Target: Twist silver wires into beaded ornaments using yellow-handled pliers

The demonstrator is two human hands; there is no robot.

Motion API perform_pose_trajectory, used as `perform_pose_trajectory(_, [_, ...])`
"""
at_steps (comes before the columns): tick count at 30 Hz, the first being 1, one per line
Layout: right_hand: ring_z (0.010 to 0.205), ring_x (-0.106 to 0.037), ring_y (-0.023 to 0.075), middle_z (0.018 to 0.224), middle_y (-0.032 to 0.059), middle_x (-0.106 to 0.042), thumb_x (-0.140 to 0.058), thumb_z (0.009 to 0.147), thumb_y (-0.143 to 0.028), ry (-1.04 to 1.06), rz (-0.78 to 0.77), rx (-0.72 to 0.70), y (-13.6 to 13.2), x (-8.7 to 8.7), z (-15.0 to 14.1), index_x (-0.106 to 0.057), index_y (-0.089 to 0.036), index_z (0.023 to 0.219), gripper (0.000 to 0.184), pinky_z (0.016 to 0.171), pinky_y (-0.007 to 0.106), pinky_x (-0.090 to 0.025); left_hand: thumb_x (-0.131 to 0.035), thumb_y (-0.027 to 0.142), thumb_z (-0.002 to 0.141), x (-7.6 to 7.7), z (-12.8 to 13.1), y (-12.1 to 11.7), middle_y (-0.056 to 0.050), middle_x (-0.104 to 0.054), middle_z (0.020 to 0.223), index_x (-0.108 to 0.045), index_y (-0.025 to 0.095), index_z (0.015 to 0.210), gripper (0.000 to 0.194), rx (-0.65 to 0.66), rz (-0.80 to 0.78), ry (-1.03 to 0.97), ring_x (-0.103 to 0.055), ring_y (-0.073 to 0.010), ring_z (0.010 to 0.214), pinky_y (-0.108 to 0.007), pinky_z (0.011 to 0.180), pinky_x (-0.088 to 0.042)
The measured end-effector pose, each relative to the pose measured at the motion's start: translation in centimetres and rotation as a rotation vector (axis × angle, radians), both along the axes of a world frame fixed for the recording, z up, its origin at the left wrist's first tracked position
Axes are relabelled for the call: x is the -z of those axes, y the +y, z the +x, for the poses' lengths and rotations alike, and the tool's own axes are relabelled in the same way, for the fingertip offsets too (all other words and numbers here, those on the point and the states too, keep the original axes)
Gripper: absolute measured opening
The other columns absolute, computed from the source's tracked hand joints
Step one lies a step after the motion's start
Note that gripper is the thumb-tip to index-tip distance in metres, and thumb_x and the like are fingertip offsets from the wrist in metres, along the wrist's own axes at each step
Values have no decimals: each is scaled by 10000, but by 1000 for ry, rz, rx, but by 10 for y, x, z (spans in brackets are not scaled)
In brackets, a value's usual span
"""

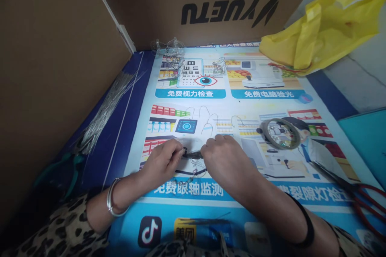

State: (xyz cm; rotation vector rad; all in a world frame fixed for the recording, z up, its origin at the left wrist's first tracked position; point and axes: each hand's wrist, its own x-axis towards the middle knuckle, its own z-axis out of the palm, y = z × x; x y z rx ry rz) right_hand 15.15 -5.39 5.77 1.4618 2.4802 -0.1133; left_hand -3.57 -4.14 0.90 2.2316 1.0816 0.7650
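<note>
Over the middle of the printed mat, my left hand [164, 159] pinches one end of a short dark bundle of thin strands [193, 155]. The other end disappears into the closed fingers of my right hand [224, 160], and the bundle is stretched level between both hands. Just beneath lies a thin wire piece with small clear beads [189, 179], partly under the hands; whether it is joined to the bundle I cannot tell. Several bent wires [208, 118] rest on the mat beyond my knuckles. More loose dark strands [205, 221] lie close to my body.
On the left are a bundle of straight silvery wires [105, 106] and teal-handled pliers [74, 168]. A ring-shaped holder [267, 134] with beads and red-handled scissors [358, 194] lie right. Wire pieces [173, 50], a yellow bag [319, 31] and cardboard walls [157, 7] stand behind.
</note>
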Motion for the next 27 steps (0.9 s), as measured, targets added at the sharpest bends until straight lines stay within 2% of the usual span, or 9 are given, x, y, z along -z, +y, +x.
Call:
perform_pose_trajectory(14, [704, -528, 226, 701, 93, -576, -499, 728, -52, -14, 31, 0, -1, -2, -2, -585, -153, 687, 138, 571, 322, -250, -459, 132, 868, -2, 1, -1, 23, -494, 630, -436, 175, 748, 129, -45, 26, 4, -456, -92, 560, -224, 515, -353])
perform_pose_trajectory(27, [642, -538, 198, 686, 84, -602, -509, 736, -50, -38, -14, 22, -2, -6, -5, -589, -149, 699, 132, 534, 298, -236, -437, 129, 871, 0, 0, -1, 12, -511, 646, -444, 181, 763, 120, -35, 28, 4, -460, -105, 574, -238, 528, -370])
